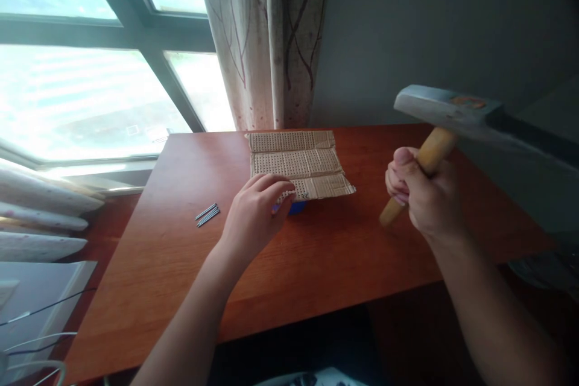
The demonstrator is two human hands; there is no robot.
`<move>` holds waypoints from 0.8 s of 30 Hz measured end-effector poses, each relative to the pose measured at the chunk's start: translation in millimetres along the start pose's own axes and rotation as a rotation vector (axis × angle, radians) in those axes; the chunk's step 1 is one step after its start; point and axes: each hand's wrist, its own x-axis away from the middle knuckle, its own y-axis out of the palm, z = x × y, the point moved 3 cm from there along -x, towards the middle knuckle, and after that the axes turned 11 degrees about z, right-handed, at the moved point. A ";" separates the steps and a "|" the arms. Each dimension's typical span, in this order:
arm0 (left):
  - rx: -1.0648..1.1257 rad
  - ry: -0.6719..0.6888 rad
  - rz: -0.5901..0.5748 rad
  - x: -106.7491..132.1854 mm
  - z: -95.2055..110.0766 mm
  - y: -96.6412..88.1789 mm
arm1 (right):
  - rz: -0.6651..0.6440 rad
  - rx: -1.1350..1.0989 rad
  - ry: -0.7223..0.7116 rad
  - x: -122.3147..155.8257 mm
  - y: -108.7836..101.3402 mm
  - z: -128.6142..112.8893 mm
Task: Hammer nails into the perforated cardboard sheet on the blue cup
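Note:
My right hand is closed round the wooden handle of a hammer, whose grey metal head is raised above the right side of the table. My left hand rests with curled fingers on the near edge of a flat piece of perforated cardboard. A small blue object shows just under that edge, beside my fingers. Whether the fingers pinch anything is hidden. A few nails lie on the wooden table, to the left of my left hand.
A patterned curtain hangs behind the table, beside a large window. A grey wall stands at the back right. White folded items and cables sit at the left, below the sill.

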 end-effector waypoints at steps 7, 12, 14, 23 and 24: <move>-0.165 -0.238 0.200 21.0 -37.6 -52.4 | 0.116 -0.202 -0.036 -3.9 3.2 23.7; -0.448 -0.449 0.111 48.2 -78.6 -77.0 | 0.150 -0.304 -0.092 -3.9 4.7 34.4; -0.530 -0.468 0.005 57.1 -87.0 -78.5 | 0.153 -0.336 -0.093 -3.8 5.3 35.6; -0.767 -0.424 -0.327 70.9 -83.4 -66.0 | 0.178 -0.403 -0.086 -3.3 5.0 38.4; -0.783 -0.419 -0.339 70.9 -83.4 -65.2 | 0.177 -0.402 -0.085 -3.2 5.1 39.5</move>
